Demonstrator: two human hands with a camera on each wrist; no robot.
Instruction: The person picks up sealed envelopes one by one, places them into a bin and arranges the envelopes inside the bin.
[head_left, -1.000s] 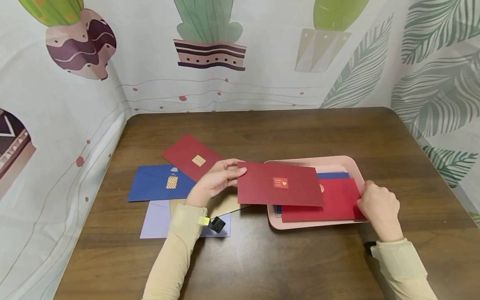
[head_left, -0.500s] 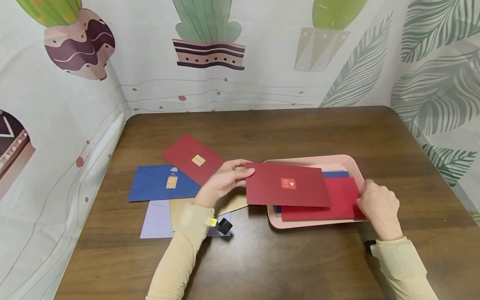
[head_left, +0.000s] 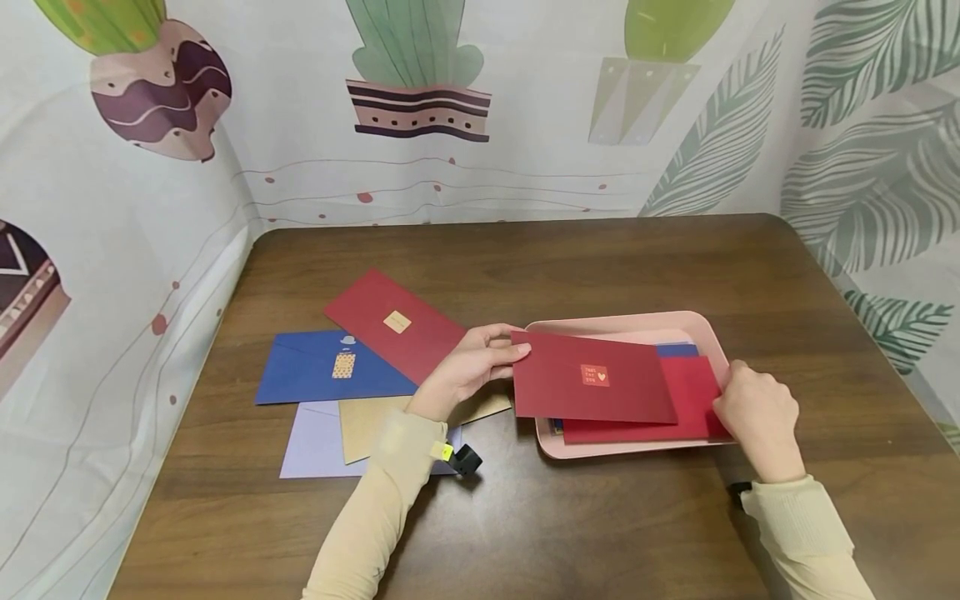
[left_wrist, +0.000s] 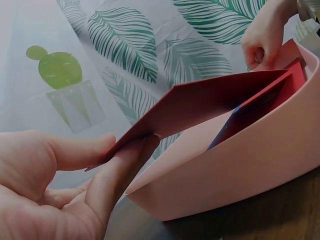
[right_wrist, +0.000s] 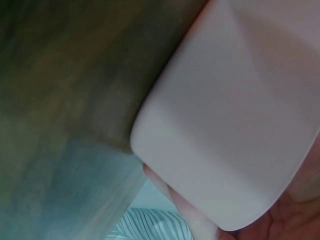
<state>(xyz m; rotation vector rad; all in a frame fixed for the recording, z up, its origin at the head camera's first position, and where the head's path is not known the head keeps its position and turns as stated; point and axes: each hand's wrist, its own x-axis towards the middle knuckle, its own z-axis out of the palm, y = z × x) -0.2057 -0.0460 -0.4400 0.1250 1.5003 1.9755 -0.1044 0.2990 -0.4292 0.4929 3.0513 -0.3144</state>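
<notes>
A dark red envelope with a small square heart label is pinched at its left end by my left hand, thumb on top and fingers below. It hangs tilted over the pink tray. Inside the tray lie a brighter red envelope and a blue envelope, both partly covered. My right hand grips the tray's right rim. The right wrist view is filled by the tray's outer wall, with fingers curled at its edge.
Left of the tray, several envelopes overlap on the brown table: a red envelope, a blue envelope, a beige envelope and a lilac envelope. Behind the table hangs a cactus-print cloth.
My left hand has moved to the right, carrying the dark red envelope farther over the tray. The right hand stays on the rim, and the tray has not moved.
</notes>
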